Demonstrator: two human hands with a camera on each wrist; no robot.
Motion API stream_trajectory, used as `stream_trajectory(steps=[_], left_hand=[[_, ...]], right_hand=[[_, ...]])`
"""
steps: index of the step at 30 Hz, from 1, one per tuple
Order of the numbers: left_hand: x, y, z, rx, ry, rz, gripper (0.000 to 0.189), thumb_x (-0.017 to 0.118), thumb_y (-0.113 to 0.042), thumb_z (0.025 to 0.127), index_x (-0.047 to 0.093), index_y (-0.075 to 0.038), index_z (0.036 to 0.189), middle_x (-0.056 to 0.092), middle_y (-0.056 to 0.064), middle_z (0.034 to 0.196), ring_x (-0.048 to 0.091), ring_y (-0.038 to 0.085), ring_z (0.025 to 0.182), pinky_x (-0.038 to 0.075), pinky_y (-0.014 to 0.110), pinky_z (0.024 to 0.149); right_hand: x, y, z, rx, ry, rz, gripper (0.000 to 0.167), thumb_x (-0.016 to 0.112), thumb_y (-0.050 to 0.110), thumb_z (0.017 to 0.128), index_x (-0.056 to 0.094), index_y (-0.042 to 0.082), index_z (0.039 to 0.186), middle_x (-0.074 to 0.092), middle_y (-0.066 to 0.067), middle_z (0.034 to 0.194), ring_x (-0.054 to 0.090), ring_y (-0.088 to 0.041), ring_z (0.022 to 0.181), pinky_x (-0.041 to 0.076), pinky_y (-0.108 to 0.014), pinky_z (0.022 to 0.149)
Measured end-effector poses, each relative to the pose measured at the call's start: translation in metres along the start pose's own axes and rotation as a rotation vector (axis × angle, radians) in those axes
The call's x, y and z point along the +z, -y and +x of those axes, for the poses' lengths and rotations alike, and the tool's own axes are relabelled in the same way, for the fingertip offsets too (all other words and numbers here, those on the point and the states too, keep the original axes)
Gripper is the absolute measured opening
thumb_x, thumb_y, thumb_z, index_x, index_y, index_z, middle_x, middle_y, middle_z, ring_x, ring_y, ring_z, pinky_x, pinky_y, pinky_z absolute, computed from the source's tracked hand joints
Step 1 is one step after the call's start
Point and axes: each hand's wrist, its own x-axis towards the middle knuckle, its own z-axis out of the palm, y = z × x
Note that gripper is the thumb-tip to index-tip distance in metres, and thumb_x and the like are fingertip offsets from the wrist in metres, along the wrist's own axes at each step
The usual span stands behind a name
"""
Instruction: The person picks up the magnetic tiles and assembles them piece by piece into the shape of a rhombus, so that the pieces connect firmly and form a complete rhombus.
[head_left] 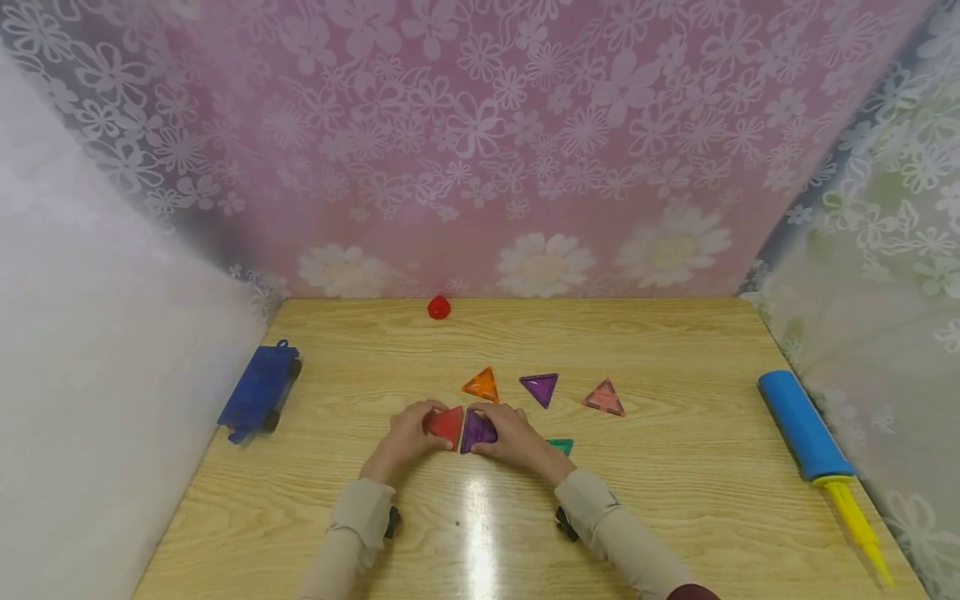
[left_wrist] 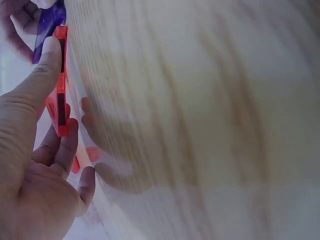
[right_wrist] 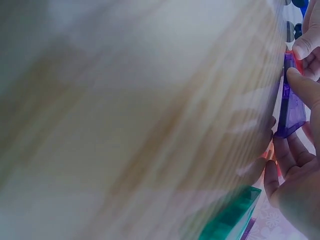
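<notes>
Between thumb and fingers, my left hand pinches a red translucent triangular magnetic tile. My right hand pinches a purple triangular magnetic tile in the same way. The two tiles face each other edge to edge, with a thin gap showing in the head view. Seen from the left wrist, the red tile stands side-on just over the wood, dark strips in its edge. In the right wrist view the purple tile shows similar strips.
Behind the hands lie an orange triangle, another purple triangle and a pink triangle. A green triangle is partly covered by the right wrist. Farther out are a small red piece, a blue wheeled toy and a blue-yellow pump.
</notes>
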Motion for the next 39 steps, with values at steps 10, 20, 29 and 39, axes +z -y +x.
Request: stream_trajectory(steps=[10, 20, 29, 39], left_hand=[[0.0031, -0.0028, 0.0012, 0.011, -0.002, 0.026, 0.050, 0.086, -0.021, 0.066, 0.065, -0.017, 0.111, 0.066, -0.001, 0.099, 0.055, 0.019, 0.095, 0.029, 0.042, 0.086], [0.0014, -0.0003, -0.0035, 0.135, -0.013, 0.012, 0.051, 0.083, -0.028, 0.071, 0.063, -0.007, 0.114, 0.062, 0.005, 0.098, 0.054, 0.016, 0.089, 0.040, 0.043, 0.084], [0.0004, -0.0029, -0.0031, 0.022, 0.042, -0.051, 0.049, 0.083, -0.017, 0.072, 0.064, -0.006, 0.116, 0.059, 0.007, 0.101, 0.053, 0.016, 0.090, 0.047, 0.033, 0.081], [-0.0016, -0.0027, -0.0064, -0.019, 0.066, -0.026, 0.055, 0.082, -0.021, 0.074, 0.062, -0.005, 0.122, 0.058, 0.007, 0.101, 0.049, 0.014, 0.083, 0.044, 0.025, 0.072]], right_hand=[[0.0000, 0.0010, 0.0004, 0.002, 0.003, -0.014, 0.063, 0.072, 0.033, 0.085, 0.048, 0.009, 0.138, 0.055, -0.010, 0.133, 0.051, -0.028, 0.119, 0.035, -0.038, 0.084], [-0.0002, 0.0009, 0.0002, -0.009, 0.012, -0.039, 0.064, 0.071, 0.034, 0.086, 0.046, 0.010, 0.140, 0.052, -0.013, 0.134, 0.048, -0.030, 0.121, 0.035, -0.042, 0.086], [0.0040, -0.0030, 0.0009, -0.007, 0.001, -0.052, 0.061, 0.072, 0.034, 0.085, 0.051, 0.008, 0.135, 0.053, -0.011, 0.127, 0.050, -0.025, 0.113, 0.034, -0.037, 0.082], [0.0025, -0.0014, 0.0009, -0.009, 0.024, -0.047, 0.057, 0.073, 0.032, 0.084, 0.056, 0.007, 0.131, 0.055, -0.007, 0.118, 0.051, -0.021, 0.105, 0.032, -0.034, 0.079]])
